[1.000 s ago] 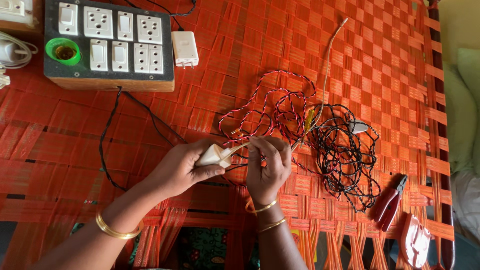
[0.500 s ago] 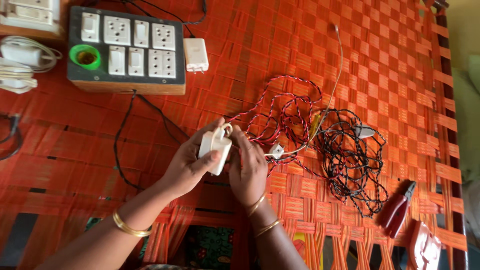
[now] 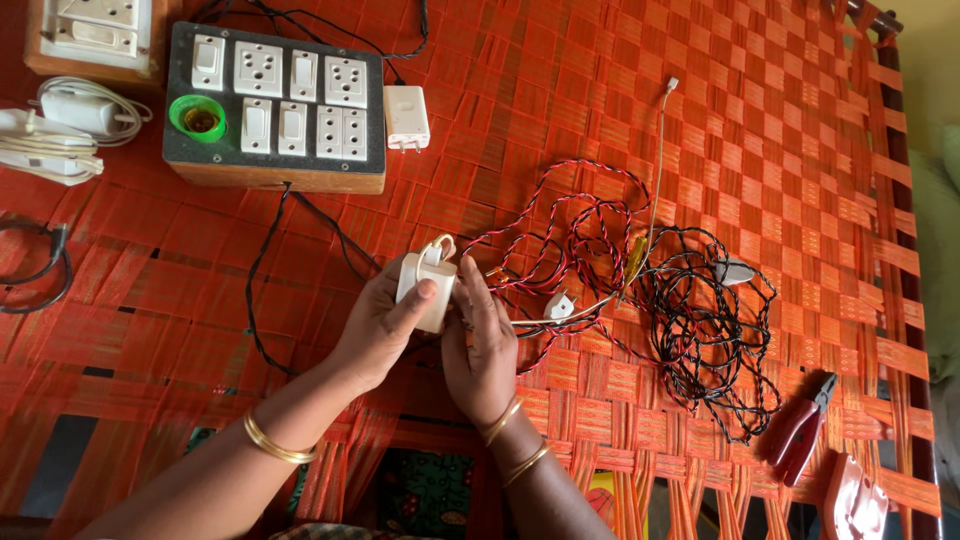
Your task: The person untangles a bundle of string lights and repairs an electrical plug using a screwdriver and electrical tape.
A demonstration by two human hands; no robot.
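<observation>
Fingers (image 3: 425, 295) of the left hand (image 3: 380, 330) are closed around a small white adapter (image 3: 425, 290), thumb pressed across its face, holding it just above the orange woven cot (image 3: 760, 130). Beside it, the right hand (image 3: 480, 345) closes its fingers on the same adapter from the other side, so both hands grip it together near the middle of the view. Just right of the hands lies a tangle of red-and-black twisted wire (image 3: 590, 240) and black wire (image 3: 705, 340), with a small white plug (image 3: 560, 305) among the strands. Behind the hands sits a wooden switchboard (image 3: 275, 105) with white switches and sockets; its black cable (image 3: 265, 290) runs down past the left wrist. A white charger (image 3: 407, 115) lies just beside the board. Red-handled pliers (image 3: 800, 430) rest well apart at the lower right.
</observation>
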